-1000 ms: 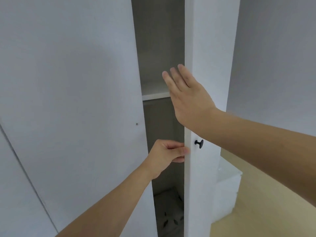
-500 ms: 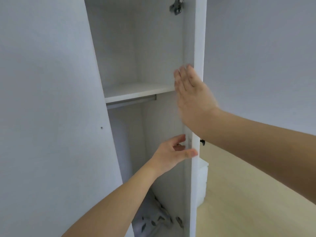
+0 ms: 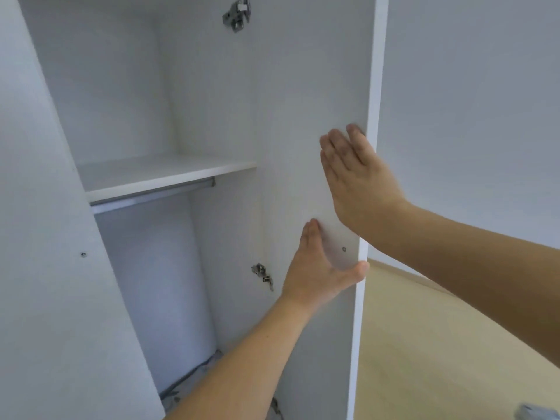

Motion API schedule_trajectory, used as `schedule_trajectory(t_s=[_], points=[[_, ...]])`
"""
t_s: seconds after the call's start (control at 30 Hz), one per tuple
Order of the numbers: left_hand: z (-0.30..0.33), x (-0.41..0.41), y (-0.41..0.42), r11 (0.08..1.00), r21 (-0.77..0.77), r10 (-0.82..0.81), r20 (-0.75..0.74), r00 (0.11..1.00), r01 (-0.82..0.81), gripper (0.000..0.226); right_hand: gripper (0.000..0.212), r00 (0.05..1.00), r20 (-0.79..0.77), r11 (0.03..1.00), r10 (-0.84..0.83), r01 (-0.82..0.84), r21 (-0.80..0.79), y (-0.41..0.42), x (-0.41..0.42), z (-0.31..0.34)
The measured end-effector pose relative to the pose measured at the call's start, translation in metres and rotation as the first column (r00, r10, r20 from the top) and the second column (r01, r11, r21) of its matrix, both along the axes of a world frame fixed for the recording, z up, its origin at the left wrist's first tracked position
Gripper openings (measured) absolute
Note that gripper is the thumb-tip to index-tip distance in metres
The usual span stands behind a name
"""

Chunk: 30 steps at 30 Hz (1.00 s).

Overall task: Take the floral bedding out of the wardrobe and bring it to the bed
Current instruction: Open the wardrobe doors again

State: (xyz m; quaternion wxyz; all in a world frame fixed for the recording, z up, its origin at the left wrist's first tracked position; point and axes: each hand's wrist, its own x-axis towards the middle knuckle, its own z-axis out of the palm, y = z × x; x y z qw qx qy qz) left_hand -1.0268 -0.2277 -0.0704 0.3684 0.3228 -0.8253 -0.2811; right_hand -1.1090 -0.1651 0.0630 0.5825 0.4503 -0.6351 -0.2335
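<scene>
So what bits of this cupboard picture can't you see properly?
Head view only:
- Floral bedding on the wardrobe floor: mostly hidden by the left forearm and cut by the bottom edge.
- Right white wardrobe door: outer face turned away.
- Grey object, bottom right corner: cut off, unidentifiable.
- The bed: not in view.

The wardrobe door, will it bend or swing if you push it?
The wardrobe door looks like a stiff flat panel, so it probably won't bend. It hangs on metal hinges, so a push from the flat right hand likely swings it easily.
</scene>
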Motion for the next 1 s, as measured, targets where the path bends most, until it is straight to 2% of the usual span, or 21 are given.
schedule_trajectory(t_s=[0.1, 0.27, 0.47, 0.57, 0.67, 0.73, 0.83, 0.93, 1.0], points=[[-0.005, -0.032, 0.004, 0.996, -0.051, 0.075, -0.014, 0.997, -0.076, 0.125, 0.065, 0.997, 0.068, 0.999, 0.047, -0.047, -0.004, 0.000, -0.028, 0.002], [-0.006, -0.088, 0.005, 0.977, -0.104, 0.186, -0.032, 0.982, -0.188, 0.128, 0.061, 0.984, 0.128, 0.992, 0.128, -0.128, -0.007, -0.003, -0.077, 0.004], [-0.002, -0.145, 0.001, 0.958, -0.073, 0.277, -0.030, 0.960, -0.278, 0.126, 0.061, 0.953, 0.224, 0.977, 0.204, -0.213, 0.018, -0.011, -0.130, 0.005], [-0.008, -0.155, -0.005, 0.943, -0.132, 0.301, -0.048, 0.952, -0.305, 0.125, 0.063, 0.933, 0.255, 0.964, 0.254, -0.266, 0.012, -0.014, -0.142, 0.004], [-0.017, -0.144, -0.016, 0.924, -0.265, 0.276, -0.040, 0.960, -0.276, 0.124, 0.065, 0.916, 0.279, 0.952, 0.290, -0.305, 0.011, -0.020, -0.141, 0.002], [-0.021, -0.123, -0.030, 0.919, -0.335, 0.223, 0.012, 0.975, -0.207, 0.118, 0.066, 0.904, 0.301, 0.947, 0.304, -0.320, 0.005, -0.026, -0.134, 0.001], [-0.025, -0.069, -0.063, 0.915, -0.382, 0.212, 0.179, 0.961, -0.131, 0.100, 0.064, 0.879, 0.367, 0.946, 0.304, -0.324, -0.007, -0.045, -0.118, -0.001], [-0.028, 0.005, -0.096, 0.889, -0.421, 0.341, 0.353, 0.871, -0.178, 0.082, 0.062, 0.816, 0.479, 0.934, 0.323, -0.356, -0.022, -0.072, -0.085, -0.007], [-0.029, 0.061, -0.112, 0.865, -0.449, 0.438, 0.461, 0.772, -0.222, 0.076, 0.061, 0.721, 0.584, 0.904, 0.374, -0.425, -0.054, -0.095, -0.050, -0.014]])
